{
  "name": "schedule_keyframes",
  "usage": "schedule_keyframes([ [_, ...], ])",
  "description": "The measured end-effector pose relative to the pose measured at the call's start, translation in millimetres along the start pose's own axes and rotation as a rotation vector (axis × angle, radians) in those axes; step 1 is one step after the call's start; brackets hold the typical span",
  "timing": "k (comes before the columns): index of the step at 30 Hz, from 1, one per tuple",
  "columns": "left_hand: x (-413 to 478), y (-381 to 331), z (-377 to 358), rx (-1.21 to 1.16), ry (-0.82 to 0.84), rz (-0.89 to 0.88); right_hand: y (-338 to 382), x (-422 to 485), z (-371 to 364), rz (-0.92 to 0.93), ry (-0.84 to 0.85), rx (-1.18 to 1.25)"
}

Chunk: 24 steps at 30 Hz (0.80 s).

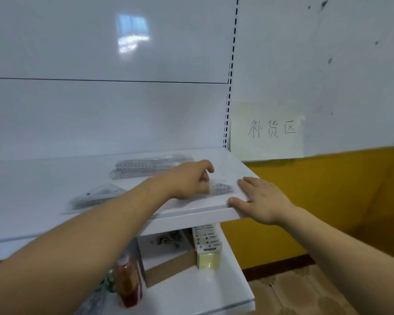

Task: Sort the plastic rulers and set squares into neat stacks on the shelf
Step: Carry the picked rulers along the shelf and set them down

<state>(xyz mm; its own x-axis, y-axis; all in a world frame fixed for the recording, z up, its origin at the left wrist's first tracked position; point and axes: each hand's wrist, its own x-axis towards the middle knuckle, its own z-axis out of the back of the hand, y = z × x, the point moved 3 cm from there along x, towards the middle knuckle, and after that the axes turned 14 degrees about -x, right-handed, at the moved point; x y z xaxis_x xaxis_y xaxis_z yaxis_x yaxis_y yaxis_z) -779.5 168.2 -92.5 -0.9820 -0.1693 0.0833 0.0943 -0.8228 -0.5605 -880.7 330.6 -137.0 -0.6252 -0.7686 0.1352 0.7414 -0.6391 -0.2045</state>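
Bare forearms (89, 235) reach up to the white shelf (32, 189). The left hand (189, 180) curls its fingers and seems to pinch one end of a loose set square (222, 188), which juts out at 3 o'clock from the grip. The right hand (262, 198) lies flat, fingers straight, on the shelf corner, probably bracing. The ruler stack (150, 167) sits at 10 o'clock from the grip, and the set-square stack (96, 196) at 8 o'clock is likely its destination.

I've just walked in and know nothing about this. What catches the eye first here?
Two bare arms reach onto a white shelf. The left hand curls over a clear set square near the right front corner, though a grip can't be confirmed, and the right hand lies flat on that corner. Behind the left hand lie clear rulers, and a handwritten paper sign hangs on the wall to the right.
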Motion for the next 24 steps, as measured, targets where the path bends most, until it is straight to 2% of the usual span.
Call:
schedule_keyframes([
  [7,11.1,7.3,-12.0,0.02,-0.026,-0.03,-1.5,1.2,-6.2,-0.008,-0.08,-0.01],
  [13,7.9,18.1,-9.6,0.012,0.053,-0.003,-2.5,3.5,-10.6,-0.013,-0.09,-0.007],
  [24,6.0,20.8,-12.2,0.031,0.04,-0.024,-2.1,1.7,-10.8,-0.018,-0.102,0.012],
])
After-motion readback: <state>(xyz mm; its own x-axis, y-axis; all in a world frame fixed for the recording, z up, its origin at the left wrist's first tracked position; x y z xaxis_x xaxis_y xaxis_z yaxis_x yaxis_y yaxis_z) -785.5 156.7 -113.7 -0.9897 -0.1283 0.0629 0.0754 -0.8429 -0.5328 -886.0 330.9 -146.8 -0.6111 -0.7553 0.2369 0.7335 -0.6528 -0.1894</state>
